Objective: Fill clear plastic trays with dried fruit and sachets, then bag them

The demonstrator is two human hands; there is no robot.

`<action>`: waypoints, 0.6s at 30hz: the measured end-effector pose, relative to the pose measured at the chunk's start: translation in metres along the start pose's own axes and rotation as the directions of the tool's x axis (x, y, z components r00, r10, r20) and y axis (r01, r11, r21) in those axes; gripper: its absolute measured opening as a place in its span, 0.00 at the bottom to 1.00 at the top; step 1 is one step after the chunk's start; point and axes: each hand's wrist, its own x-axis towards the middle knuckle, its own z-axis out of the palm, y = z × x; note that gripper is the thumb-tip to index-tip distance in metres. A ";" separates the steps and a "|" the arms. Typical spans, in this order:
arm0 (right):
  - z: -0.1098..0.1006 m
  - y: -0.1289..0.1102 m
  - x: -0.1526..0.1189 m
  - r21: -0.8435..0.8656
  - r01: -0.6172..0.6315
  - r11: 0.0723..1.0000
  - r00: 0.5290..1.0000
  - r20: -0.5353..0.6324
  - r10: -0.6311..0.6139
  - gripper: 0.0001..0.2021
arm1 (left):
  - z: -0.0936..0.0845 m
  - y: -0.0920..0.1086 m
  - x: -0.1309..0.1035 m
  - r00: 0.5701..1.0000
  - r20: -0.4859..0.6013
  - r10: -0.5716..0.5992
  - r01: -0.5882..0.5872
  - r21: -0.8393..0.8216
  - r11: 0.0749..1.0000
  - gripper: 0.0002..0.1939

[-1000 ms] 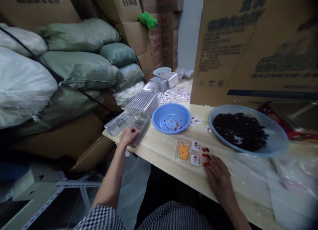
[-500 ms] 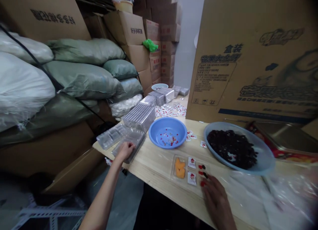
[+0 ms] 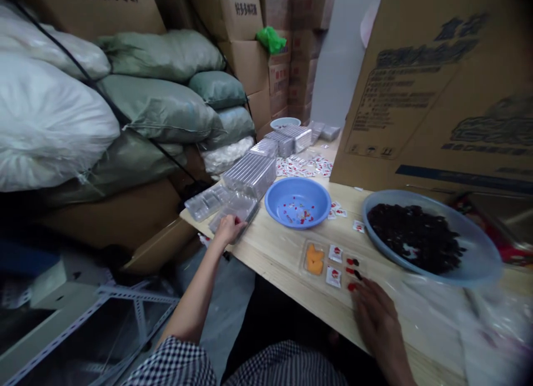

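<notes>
My left hand (image 3: 230,229) is at the left end of the table, its fingers curled onto the near edge of a clear plastic tray (image 3: 245,204). On the table's front part lies another clear compartment tray (image 3: 305,260). It holds orange pieces (image 3: 315,259), two small white sachets (image 3: 333,276) with red print, and small red and dark pieces (image 3: 352,262). My right hand (image 3: 377,314) is over this tray's right compartment, fingers bent together at the red and dark pieces. Its fingertips are blurred, and whatever lies between them is hidden.
A blue basin (image 3: 298,219) with small colourful bits stands mid-table. At right is a pale blue basin (image 3: 491,261) of dark pieces. Stacked clear trays (image 3: 250,175) and scattered sachets (image 3: 306,166) lie behind. A large carton (image 3: 416,136) rises at the back right; sacks (image 3: 158,105) line the left.
The view has tilted down and turned left, so a checked sleeve now shows. Both hands stay at the same trays, with little visible movement.
</notes>
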 end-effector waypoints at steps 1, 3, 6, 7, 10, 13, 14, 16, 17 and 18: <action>-0.001 0.000 0.000 0.005 -0.008 1.000 1.000 0.008 0.008 0.16 | -0.001 -0.002 0.001 1.000 0.013 0.000 0.001 -0.012 1.000 0.10; -0.001 -0.001 0.000 0.018 -0.020 1.000 1.000 0.014 0.020 0.16 | -0.003 -0.007 0.002 0.999 0.032 -0.005 0.006 -0.039 0.999 0.11; -0.001 -0.002 0.001 0.017 -0.016 1.000 1.000 0.002 0.015 0.16 | -0.005 -0.009 0.003 0.999 0.045 -0.010 0.013 -0.070 0.997 0.13; 0.000 -0.002 0.002 0.012 -0.009 1.000 1.000 -0.002 0.009 0.16 | -0.005 -0.009 0.003 0.999 0.046 -0.010 0.013 -0.074 0.997 0.14; 0.001 0.000 0.003 -0.003 0.009 1.000 1.000 0.002 -0.009 0.16 | -0.004 -0.007 0.003 0.999 0.042 -0.006 0.009 -0.060 0.998 0.13; 0.001 0.002 0.002 -0.008 0.013 1.000 1.000 0.004 -0.013 0.16 | -0.003 -0.004 0.002 0.999 0.034 0.000 0.000 -0.017 1.000 0.12; 0.001 0.003 0.001 -0.008 0.010 1.000 1.000 0.002 -0.010 0.16 | -0.003 -0.003 0.002 0.999 0.033 0.001 -0.001 0.000 1.000 0.11; 0.001 0.003 0.000 -0.006 0.000 1.000 1.000 -0.001 0.000 0.16 | -0.002 -0.002 0.002 0.999 0.034 0.002 -0.003 0.034 0.999 0.11; 0.000 0.003 0.000 -0.002 -0.004 1.000 1.000 0.000 0.004 0.16 | -0.003 -0.002 0.002 0.999 0.035 0.001 -0.003 0.052 0.999 0.11; 0.000 0.002 0.000 0.003 -0.008 1.000 1.000 0.005 0.008 0.16 | -0.003 -0.002 0.002 0.999 0.036 0.000 -0.003 0.070 0.998 0.12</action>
